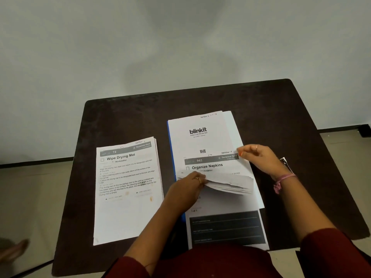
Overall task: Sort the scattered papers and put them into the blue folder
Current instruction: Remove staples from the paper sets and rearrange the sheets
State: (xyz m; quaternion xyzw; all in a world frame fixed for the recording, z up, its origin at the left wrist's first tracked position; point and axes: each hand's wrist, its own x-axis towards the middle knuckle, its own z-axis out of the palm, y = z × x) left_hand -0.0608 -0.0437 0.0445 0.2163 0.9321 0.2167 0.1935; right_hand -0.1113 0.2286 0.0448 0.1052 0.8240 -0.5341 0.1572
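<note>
A blue folder (pixel 171 149) lies under papers at the middle of the dark table (pixel 128 117); only its left edge shows. On it lie a "blinkit" sheet (pixel 197 133) and an "Organize Napkins" sheet (pixel 208 166). My left hand (pixel 186 189) grips a bent bundle of several sheets (pixel 230 182) above that pile. My right hand (pixel 259 157) pinches the top right corner of the "Organize Napkins" sheet. A second stack topped by "Wipe Drying Mat" (pixel 127 187) lies to the left.
A sheet with a black lower block (pixel 226 227) hangs over the table's near edge by my body. A small dark object (pixel 285 163) lies behind my right wrist. A pale wall rises beyond the table's far edge.
</note>
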